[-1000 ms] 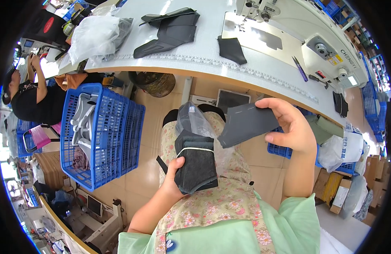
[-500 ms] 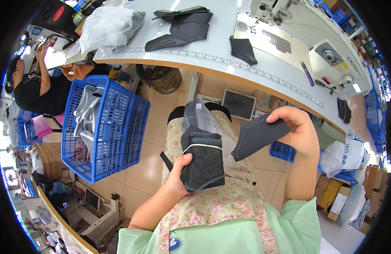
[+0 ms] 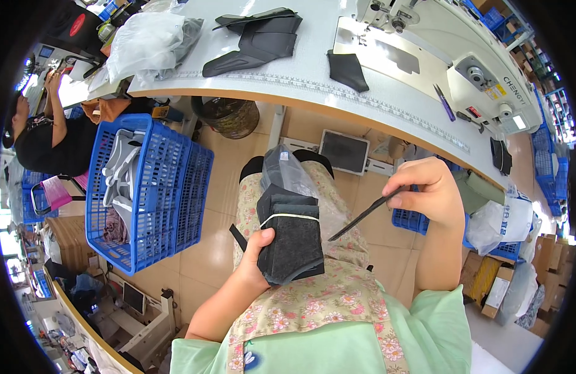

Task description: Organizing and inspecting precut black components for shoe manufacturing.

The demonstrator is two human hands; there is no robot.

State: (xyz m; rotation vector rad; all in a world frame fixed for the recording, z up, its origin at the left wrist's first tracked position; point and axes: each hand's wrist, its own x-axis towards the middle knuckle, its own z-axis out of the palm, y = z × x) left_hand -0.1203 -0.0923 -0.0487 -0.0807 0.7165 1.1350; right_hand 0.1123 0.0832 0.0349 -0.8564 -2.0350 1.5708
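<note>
My left hand (image 3: pixel 254 262) grips a stack of dark cut pieces (image 3: pixel 294 246) above my lap, bound by a pale elastic band (image 3: pixel 291 216). A narrow black strip (image 3: pixel 237 237) sticks out at the stack's left. Between thumb and fingers, my right hand (image 3: pixel 428 190) pinches a single black cut piece (image 3: pixel 361 218), seen edge-on as a thin line, apart from the stack. On the table lie another black cut piece (image 3: pixel 348 71) and, farther left, some larger black shaped pieces (image 3: pixel 263 43).
A sewing machine (image 3: pixel 487 75) stands on the white table (image 3: pixel 232 87) ahead, with a purple pen-like tool (image 3: pixel 445 103) beside it. Stacked blue crates (image 3: pixel 176 187) are at my left. A foot pedal (image 3: pixel 344 151) is under the table. Another person (image 3: pixel 48 137) works at far left.
My right hand has turned the single piece from its flat face to its edge. The left hand keeps its hold on the stack. The whole view has shifted slightly.
</note>
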